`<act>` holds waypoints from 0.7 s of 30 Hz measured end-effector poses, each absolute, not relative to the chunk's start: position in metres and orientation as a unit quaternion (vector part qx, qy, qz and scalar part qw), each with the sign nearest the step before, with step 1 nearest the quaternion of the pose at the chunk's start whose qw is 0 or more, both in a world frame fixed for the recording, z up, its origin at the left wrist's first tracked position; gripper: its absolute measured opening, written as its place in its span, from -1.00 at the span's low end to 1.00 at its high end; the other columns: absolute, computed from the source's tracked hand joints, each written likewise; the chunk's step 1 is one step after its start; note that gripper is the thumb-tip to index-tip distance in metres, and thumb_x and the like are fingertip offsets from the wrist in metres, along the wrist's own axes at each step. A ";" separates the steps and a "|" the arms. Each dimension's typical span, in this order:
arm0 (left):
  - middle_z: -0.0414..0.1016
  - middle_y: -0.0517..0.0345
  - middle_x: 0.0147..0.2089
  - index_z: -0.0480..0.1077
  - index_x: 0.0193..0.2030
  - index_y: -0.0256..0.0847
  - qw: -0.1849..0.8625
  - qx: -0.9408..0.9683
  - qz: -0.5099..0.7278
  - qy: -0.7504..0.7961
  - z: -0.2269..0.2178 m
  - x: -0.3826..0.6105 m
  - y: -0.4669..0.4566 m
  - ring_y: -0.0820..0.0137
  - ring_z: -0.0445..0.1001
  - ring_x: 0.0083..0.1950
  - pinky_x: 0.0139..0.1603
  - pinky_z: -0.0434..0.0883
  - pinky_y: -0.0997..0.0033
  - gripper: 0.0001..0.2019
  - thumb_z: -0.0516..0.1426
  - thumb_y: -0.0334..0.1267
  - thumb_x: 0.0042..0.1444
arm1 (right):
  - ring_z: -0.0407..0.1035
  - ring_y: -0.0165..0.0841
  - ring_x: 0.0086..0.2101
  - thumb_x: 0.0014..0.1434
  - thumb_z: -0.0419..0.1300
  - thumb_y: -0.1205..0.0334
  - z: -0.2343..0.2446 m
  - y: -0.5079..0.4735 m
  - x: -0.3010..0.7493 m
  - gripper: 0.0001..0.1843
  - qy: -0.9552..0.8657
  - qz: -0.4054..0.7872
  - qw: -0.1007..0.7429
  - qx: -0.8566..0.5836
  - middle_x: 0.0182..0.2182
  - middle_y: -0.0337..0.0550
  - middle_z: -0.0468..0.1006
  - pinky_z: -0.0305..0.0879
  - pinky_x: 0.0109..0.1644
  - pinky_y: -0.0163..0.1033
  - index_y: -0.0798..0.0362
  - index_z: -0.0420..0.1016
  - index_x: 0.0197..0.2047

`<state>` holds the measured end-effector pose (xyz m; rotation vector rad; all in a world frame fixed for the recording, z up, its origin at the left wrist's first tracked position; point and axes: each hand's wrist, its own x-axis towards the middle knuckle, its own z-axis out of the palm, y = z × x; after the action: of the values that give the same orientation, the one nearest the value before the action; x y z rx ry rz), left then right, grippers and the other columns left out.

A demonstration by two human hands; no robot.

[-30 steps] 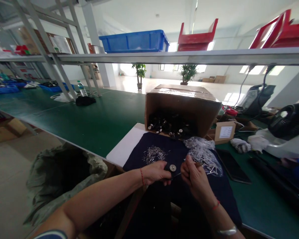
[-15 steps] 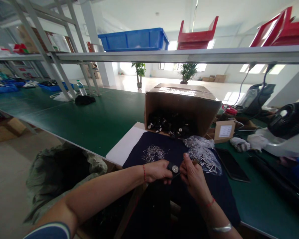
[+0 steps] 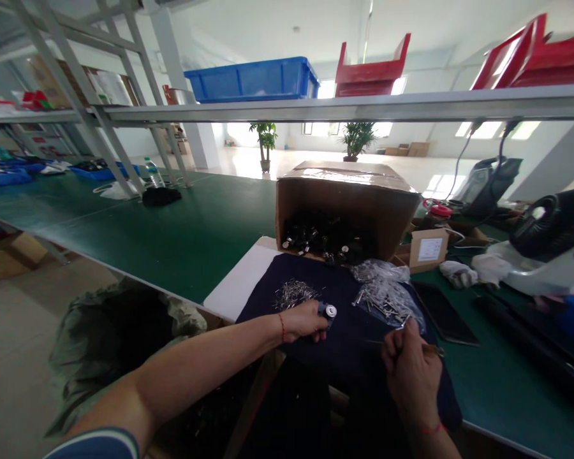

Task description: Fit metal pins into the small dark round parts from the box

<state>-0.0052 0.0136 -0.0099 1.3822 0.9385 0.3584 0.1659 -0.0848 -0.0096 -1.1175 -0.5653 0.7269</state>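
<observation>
Pinching a small dark tab with a round metal stud [image 3: 330, 311] in the left hand [image 3: 305, 321], fingers closed on it, just above a navy cloth [image 3: 287, 331]. Holding a slim tan-handled pick [image 3: 431, 349] in the right hand [image 3: 410, 364], fingers narrowly closed on it, well apart from the left hand. Lying on the cloth: a loose heap of metal pins [image 3: 294, 294] just beyond the left hand, and a clear plastic bag of pins [image 3: 382, 296] just beyond the right hand. Resting behind the cloth: a cardboard carton [image 3: 349, 197] tipped on its side, showing dark bottles [image 3: 328, 241] inside. Sitting to the right on the green desk [image 3: 172, 236]: a small box [image 3: 428, 250] bearing a white label, print too small to read, a red-lidded jar [image 3: 437, 209] and a dark tablet [image 3: 442, 312]. Carrying a blue crate [image 3: 253, 80] and red crates [image 3: 370, 70]: an overhead shelf [image 3: 316, 108].
</observation>
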 end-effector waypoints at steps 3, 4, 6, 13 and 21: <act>0.36 0.31 -0.65 0.24 -0.48 -0.19 0.642 0.614 0.162 0.430 -0.018 -0.002 0.014 0.55 0.27 -0.65 -0.57 0.14 0.55 -0.88 0.11 -0.46 -0.06 | 0.03 -0.57 -0.71 0.14 0.31 -0.25 -0.017 -0.071 0.172 -0.37 -0.274 0.339 0.740 -0.512 -0.68 -0.40 0.18 -0.16 -0.73 -0.43 0.02 0.15 -0.61; 0.37 0.32 -0.65 0.23 -0.45 -0.18 0.637 0.615 0.165 0.435 -0.020 0.000 0.014 0.54 0.27 -0.65 -0.57 0.13 0.56 -0.87 0.12 -0.46 -0.06 | 0.03 -0.57 -0.71 0.14 0.30 -0.25 -0.021 -0.069 0.173 -0.37 -0.280 0.333 0.740 -0.513 -0.68 -0.40 0.19 -0.16 -0.73 -0.43 0.02 0.15 -0.61; 0.37 0.35 -0.66 0.22 -0.38 -0.17 0.628 0.617 0.175 0.440 -0.021 0.001 0.011 0.54 0.27 -0.65 -0.58 0.10 0.57 -0.84 0.12 -0.46 -0.05 | 0.03 -0.58 -0.70 0.14 0.30 -0.25 -0.025 -0.071 0.173 -0.37 -0.289 0.325 0.740 -0.512 -0.67 -0.40 0.19 -0.15 -0.73 -0.43 0.03 0.16 -0.61; 0.47 0.24 -0.45 0.23 -0.19 -0.19 0.666 0.604 0.234 0.371 -0.008 -0.045 -0.044 0.50 0.40 -0.51 -0.46 0.33 0.51 -0.83 0.15 -0.27 0.13 | 0.04 -0.54 -0.64 0.13 0.32 -0.25 -0.032 -0.082 0.179 -0.38 -0.277 0.368 0.722 -0.516 -0.65 -0.38 0.19 -0.08 -0.69 -0.45 0.03 0.16 -0.59; 0.42 0.14 -0.49 0.38 -0.45 -0.22 0.650 0.327 0.400 0.557 -0.147 -0.146 -0.099 0.36 0.41 -0.53 -0.49 0.32 0.36 -0.49 0.48 0.02 -0.43 | 0.02 -0.52 -0.63 0.18 0.26 -0.28 -0.035 -0.079 0.178 -0.37 -0.315 0.343 0.705 -0.535 -0.65 -0.35 0.18 -0.07 -0.65 -0.39 0.03 0.18 -0.61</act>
<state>-0.1461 -0.0987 -0.1469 0.7437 1.2654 0.9087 0.1777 -0.0788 -0.0352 -1.1893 -0.6993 0.7633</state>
